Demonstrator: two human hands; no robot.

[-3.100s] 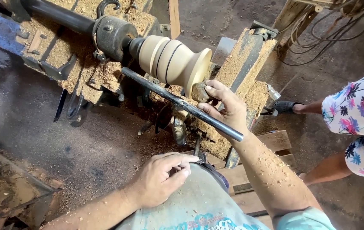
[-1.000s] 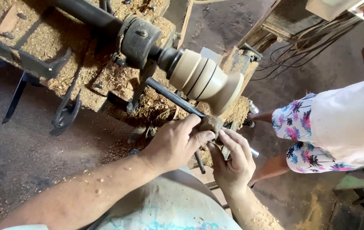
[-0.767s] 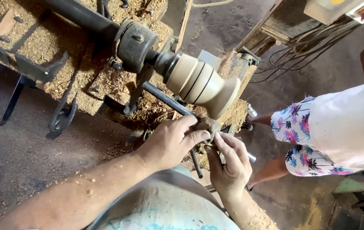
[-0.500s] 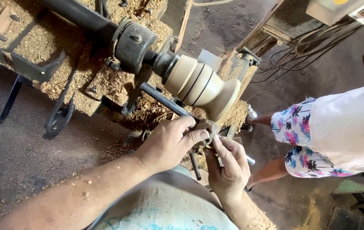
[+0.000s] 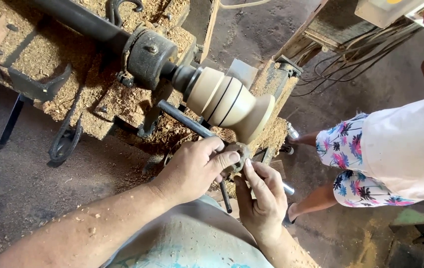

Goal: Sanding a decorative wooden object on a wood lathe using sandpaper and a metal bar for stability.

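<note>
A pale turned wooden piece (image 5: pixel 229 103) with dark grooves is mounted on a sawdust-covered lathe (image 5: pixel 145 52). Below it runs a dark metal bar (image 5: pixel 184 119). My left hand (image 5: pixel 194 166) pinches a small brown lump (image 5: pixel 240 151) just under the flared end of the wooden piece. My right hand (image 5: pixel 261 198) meets it from below, fingertips touching the same lump. A thin dark rod (image 5: pixel 226 196) hangs down between the hands.
Another person in a white top and flowered shorts (image 5: pixel 371 159) stands at the right. Cables (image 5: pixel 341 47) hang from a wooden stand at top right. Sawdust covers the lathe bed (image 5: pixel 33 54); a dark dirt floor (image 5: pixel 23 183) lies left.
My left hand came up from my lap and took hold of the brown lump beside my right hand. The view shifted, so the lathe sits a little higher and to the left.
</note>
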